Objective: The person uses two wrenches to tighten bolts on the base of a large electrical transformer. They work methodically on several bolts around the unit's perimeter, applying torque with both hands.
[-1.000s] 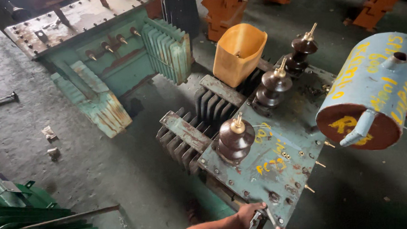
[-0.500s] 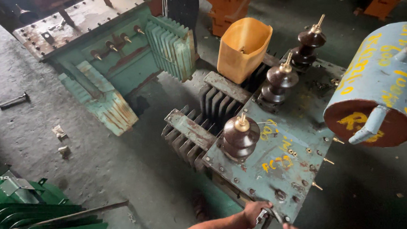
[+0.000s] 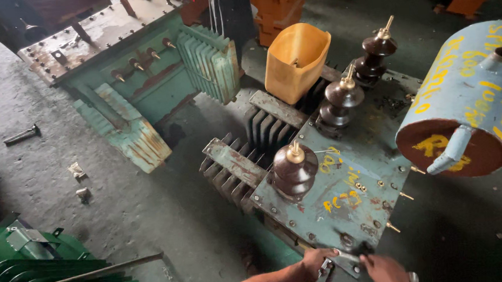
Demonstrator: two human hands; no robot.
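Head view, looking straight down: both hands are at the bottom edge, at about six o'clock in the frame. The left hand (image 3: 316, 259) comes in on a bare forearm from seven o'clock, fingers curled tight round the near end of a metal wrench (image 3: 342, 258); that's a clenched grasp, knuckles up. The right hand (image 3: 385, 270) sits just beside it at five o'clock, fingers folded onto the other end of the same tool, though the frame edge cuts off much of the hand, so how firmly it grips I cannot tell beyond contact.

The wrench lies along the near rim of the blue-grey transformer lid (image 3: 356, 175), its long axis running roughly nine to three o'clock, slightly tipped down toward three. Its working end is hidden under the left fingers, right at the bolted edge of the lid.

Up the lid toward twelve o'clock stands a row of three dark brown insulators, the nearest brown bushing (image 3: 294, 168) upright with a brass tip, the others stepping away toward one o'clock. Yellow painted marks cover the lid. At three o'clock, a blue cylindrical tank (image 3: 466, 95) lies on its side, its rusty round end facing the camera. A yellow plastic bucket (image 3: 295, 58) tilts at twelve o'clock. Another green transformer (image 3: 144, 78) sits well apart at ten o'clock, and green fins (image 3: 52, 277) fill the eight o'clock corner.
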